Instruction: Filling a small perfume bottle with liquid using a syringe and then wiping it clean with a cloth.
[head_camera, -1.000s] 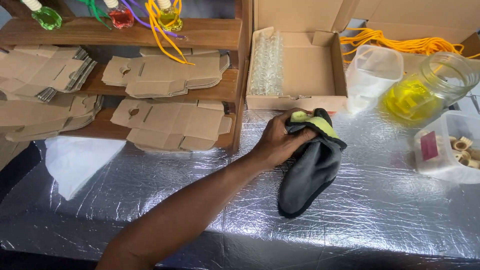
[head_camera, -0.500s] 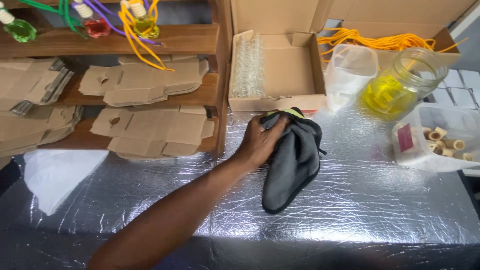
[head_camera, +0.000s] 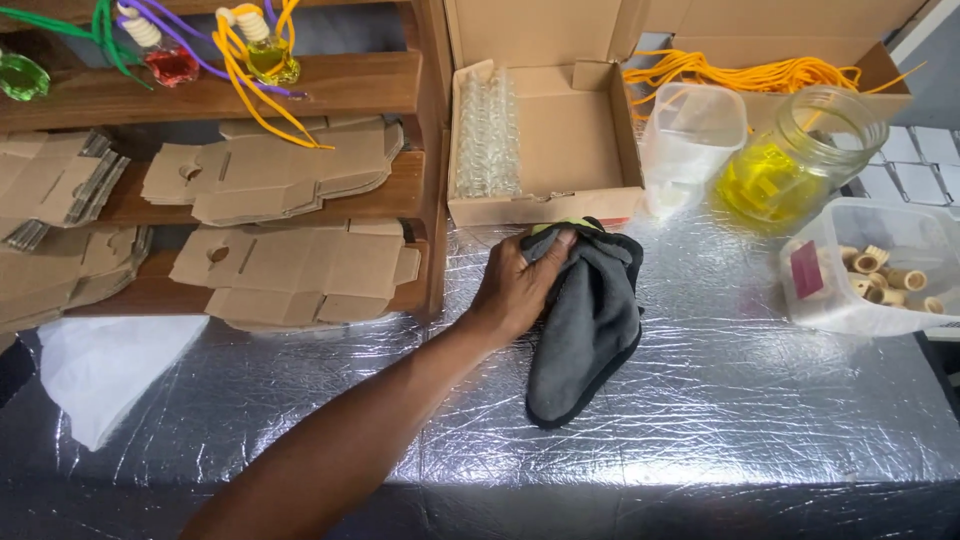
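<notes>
Head view, steeply down (close) over foil-covered table (head_camera: 760, 420)

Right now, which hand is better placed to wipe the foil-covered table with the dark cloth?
Probably the left. The left hand already grips the dark cloth, which lies on the foil-covered table just in front of the open cardboard box. The right hand is out of view.

One arm in shot, left of the grey cloth (head_camera: 590, 340); the left hand (head_camera: 515, 290) is bare; the forearm is bare too, long and lean, uncovered all the way to the picture's bottom edge.
</notes>
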